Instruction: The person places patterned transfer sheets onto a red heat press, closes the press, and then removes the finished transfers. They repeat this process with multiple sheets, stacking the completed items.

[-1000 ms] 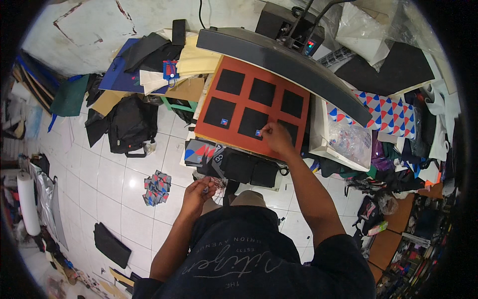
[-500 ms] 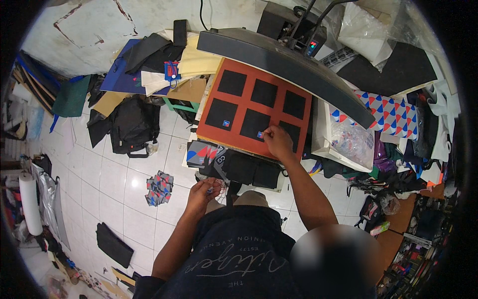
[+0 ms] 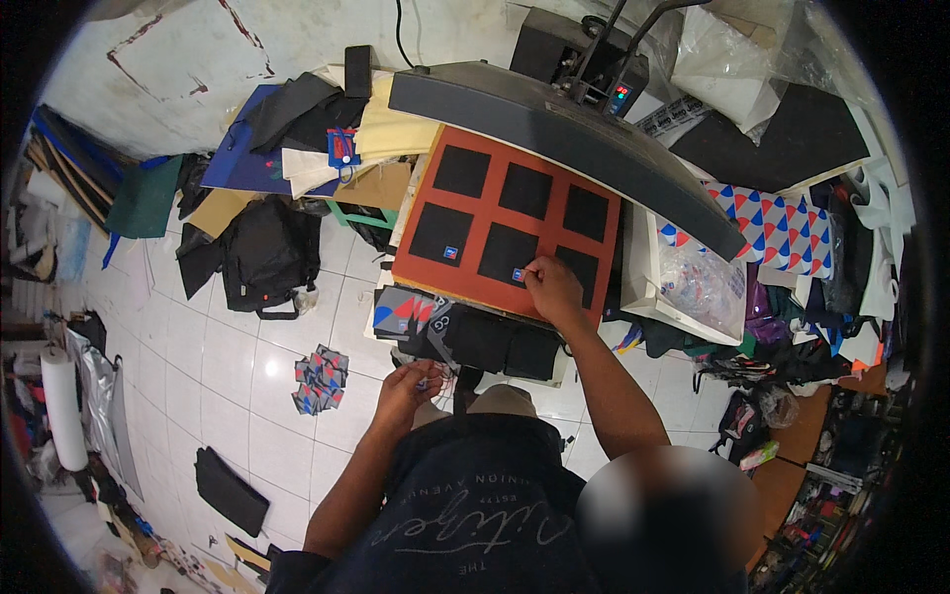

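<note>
Head view — right hand (image 3: 554, 287) presses small blue label (image 3: 518, 274) onto black square (image 3: 508, 254).

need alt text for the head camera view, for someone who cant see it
Seen from above, a person's right hand presses a small blue label onto a black fabric square on the orange platen of an open heat press, while the left hand holds more small pieces. Bags and fabric clutter the white tiled floor.

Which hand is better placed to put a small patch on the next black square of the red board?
Probably the right hand: it rests on the red board; the left hand is off it.
</note>
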The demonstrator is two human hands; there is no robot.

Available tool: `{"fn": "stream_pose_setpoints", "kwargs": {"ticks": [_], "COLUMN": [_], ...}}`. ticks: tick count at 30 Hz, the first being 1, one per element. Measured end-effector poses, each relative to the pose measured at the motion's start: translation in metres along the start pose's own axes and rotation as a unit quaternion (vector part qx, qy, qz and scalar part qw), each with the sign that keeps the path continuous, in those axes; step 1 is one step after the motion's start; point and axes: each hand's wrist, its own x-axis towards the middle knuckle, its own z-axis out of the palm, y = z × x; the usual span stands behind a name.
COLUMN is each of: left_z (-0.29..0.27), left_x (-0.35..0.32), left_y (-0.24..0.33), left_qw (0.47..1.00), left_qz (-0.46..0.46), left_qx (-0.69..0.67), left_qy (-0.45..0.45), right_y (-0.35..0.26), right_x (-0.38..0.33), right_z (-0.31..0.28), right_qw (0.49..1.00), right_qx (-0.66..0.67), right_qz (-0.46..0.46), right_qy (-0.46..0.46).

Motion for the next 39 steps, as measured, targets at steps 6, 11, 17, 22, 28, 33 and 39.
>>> {"fn": "stream_pose_setpoints", "kwargs": {"ticks": [6, 11, 17, 22, 28, 33, 39], "left_z": [0.003, 0.005, 0.010, 0.002, 0.007, 0.032, 0.068], "left_x": [0.000, 0.000, -0.004, -0.004, -0.003, 0.001, -0.003], "left_y": [-0.001, -0.002, 0.004, 0.001, 0.007, 0.012, 0.023], "left_qw": [1.000, 1.000, 1.000, 1.000, 0.999, 0.997, 0.996], "left_qz": [-0.001, -0.004, -0.009, 0.004, -0.018, -0.011, 0.001], "left_qx": [-0.001, -0.001, 0.014, 0.013, -0.030, -0.053, 0.029], "left_qy": [0.012, 0.001, 0.009, 0.014, -0.013, -0.055, -0.084], "right_y": [0.001, -0.003, -0.002, -0.020, 0.006, 0.010, -0.035], "right_x": [0.000, -0.001, -0.001, -0.005, -0.022, -0.061, -0.112], "right_z": [0.003, -0.001, -0.003, -0.037, -0.056, -0.030, -0.035], "right_qw": [0.999, 1.000, 0.999, 0.995, 0.993, 0.994, 0.979], "right_qx": [-0.024, -0.022, -0.039, 0.057, 0.091, 0.081, 0.149], "right_qz": [-0.023, -0.013, -0.012, 0.026, 0.032, 0.002, -0.036], "right_qy": [0.018, 0.013, 0.012, 0.074, 0.064, 0.074, -0.133]}}
